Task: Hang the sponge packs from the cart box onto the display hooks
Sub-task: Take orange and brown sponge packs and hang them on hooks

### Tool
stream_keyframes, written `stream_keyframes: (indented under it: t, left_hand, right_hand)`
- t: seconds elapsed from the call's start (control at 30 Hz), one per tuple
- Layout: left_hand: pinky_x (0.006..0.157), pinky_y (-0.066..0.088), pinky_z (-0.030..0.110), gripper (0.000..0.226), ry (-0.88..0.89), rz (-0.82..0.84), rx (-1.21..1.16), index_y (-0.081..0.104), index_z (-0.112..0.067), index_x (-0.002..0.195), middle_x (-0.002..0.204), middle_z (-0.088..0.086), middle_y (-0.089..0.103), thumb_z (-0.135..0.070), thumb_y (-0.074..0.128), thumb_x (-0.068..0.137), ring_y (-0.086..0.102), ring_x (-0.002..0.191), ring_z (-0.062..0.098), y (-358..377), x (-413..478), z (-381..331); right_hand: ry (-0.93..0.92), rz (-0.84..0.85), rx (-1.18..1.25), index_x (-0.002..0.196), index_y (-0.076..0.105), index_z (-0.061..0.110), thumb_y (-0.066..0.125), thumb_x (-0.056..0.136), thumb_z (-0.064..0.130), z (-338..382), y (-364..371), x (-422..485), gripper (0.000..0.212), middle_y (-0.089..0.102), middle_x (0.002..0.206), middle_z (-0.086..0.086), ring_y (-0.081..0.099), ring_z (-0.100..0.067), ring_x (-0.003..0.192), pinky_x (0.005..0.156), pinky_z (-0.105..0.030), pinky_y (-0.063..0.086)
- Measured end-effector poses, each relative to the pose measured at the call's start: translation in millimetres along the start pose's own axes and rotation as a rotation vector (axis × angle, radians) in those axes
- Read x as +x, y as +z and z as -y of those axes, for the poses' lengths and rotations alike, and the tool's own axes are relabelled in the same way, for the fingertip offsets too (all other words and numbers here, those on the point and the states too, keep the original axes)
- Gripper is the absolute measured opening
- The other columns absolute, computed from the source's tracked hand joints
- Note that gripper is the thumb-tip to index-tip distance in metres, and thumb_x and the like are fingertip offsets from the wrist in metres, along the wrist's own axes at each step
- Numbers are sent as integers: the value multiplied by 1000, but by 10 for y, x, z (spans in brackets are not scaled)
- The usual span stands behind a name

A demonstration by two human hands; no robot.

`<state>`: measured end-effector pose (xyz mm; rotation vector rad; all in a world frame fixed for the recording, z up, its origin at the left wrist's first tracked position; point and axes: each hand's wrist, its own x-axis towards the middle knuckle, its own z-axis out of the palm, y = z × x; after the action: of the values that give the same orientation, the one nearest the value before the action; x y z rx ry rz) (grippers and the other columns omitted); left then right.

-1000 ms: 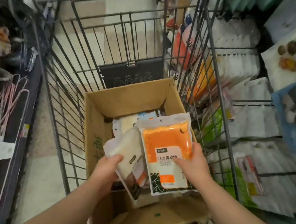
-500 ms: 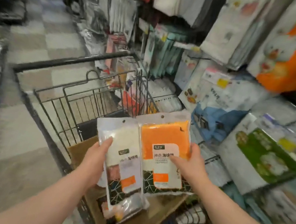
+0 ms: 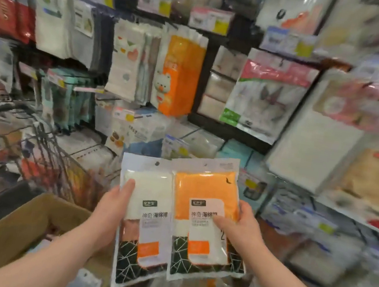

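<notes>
While both hands are raised in front of the shelving, each grips one sponge pack. The left hand [image 3: 109,210] holds the white sponge pack [image 3: 152,187] by its left edge, with the thumb lying flat across the front and the fingers hidden behind. The right hand [image 3: 243,227] holds the orange sponge pack [image 3: 204,187] by its right edge, thumb pressed on the printed label and the fingers curled round the side. The two packs stand upright and side by side, their inner edges meeting, and the orange one seems to lie slightly over the white. Each has a black panel with white lines at the bottom and a clear header at the top. A small hanging hole shows in the white pack's header.

Below the left forearm is the open cardboard box [image 3: 12,232], with a pale packet inside that is too blurred to make out. Beyond the box, the dark wire cart [image 3: 62,161] runs off to the left.

Ahead, well apart from the held packs, is the display [image 3: 210,127], crowded with hanging goods. It carries an orange pack with a cartoon bear [image 3: 177,77], white cloth packs [image 3: 127,60] just to its left, teal packs [image 3: 67,100] lower down and a pink-topped bag [image 3: 269,94] to the right. Price tags [image 3: 211,21] line the rail above them. The hooks themselves are lost in motion blur.
</notes>
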<state>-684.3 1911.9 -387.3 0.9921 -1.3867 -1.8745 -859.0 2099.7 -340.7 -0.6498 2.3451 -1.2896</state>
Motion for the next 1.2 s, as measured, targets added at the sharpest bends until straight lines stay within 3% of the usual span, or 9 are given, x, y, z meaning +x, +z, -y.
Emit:
stream_keyframes:
  t: [0.13,0.2,0.27,0.37,0.47,0.67,0.9,1.13,1.2]
  left_hand:
    - [65,55,34,44,28,162,61,58,-3,117,95,16,72,-40,39,100,69,83,30,923,-442,64]
    - [75,55,33,47,23,255,60,57,-3,119,99,16,69,-41,38,100,66,86,29,1436,-810,132]
    - [65,54,19,40,29,334,82,56,-9,113,89,9,68,-42,37,100,66,77,21,1924,-1266,194]
    - [47,52,24,37,16,468,69,58,-12,108,76,5,75,-42,38,100,72,65,18,2551,-1946,307]
    - [55,56,29,42,34,592,89,58,-12,116,94,12,74,-45,37,99,73,81,24,3047,-2560,379]
    - [55,58,34,41,48,796,59,59,-12,115,93,13,76,-43,36,100,74,81,28,3778,-3420,295]
    - [90,53,55,34,103,879,37,51,-19,126,109,13,72,-38,40,100,70,97,32,4496,-3653,54]
    - [58,59,39,26,148,993,-94,54,-21,115,88,9,77,-38,41,100,74,79,26,5342,-3438,-452]
    - [60,59,40,27,173,986,-130,56,-18,113,90,11,76,-37,41,99,74,80,28,5572,-3360,-615]
  right_hand:
    - [49,-167,38,116,41,25,72,78,19,-378,-976,-605,49,59,104,6,60,-14,95,75,-31,49]
    - [66,-251,72,115,40,25,72,78,18,-621,-1489,-1007,49,59,99,9,60,-9,88,66,-26,47]
    - [93,-330,96,113,40,26,72,78,18,-871,-1984,-1454,48,57,95,12,58,-4,82,60,-21,44]
    - [160,-436,98,120,43,21,73,78,18,-1206,-2632,-2114,51,62,106,3,62,-13,90,71,-30,51]
    - [207,-518,95,120,47,18,71,79,18,-1442,-3174,-2705,47,64,111,-2,62,-19,97,81,-39,52]
    - [188,-654,98,106,42,27,71,80,21,-1668,-4014,-3491,40,57,91,13,57,-5,81,61,-23,45]
    - [150,-793,117,115,44,26,73,78,24,-1700,-4622,-3667,47,57,92,13,57,-5,82,63,-26,45]
    - [39,-879,105,128,44,19,73,79,22,-1340,-5324,-3303,57,62,96,8,62,-9,82,55,-24,46]
    - [9,-889,63,127,44,19,72,79,21,-1199,-5536,-3145,56,63,96,7,63,-10,82,57,-26,47]
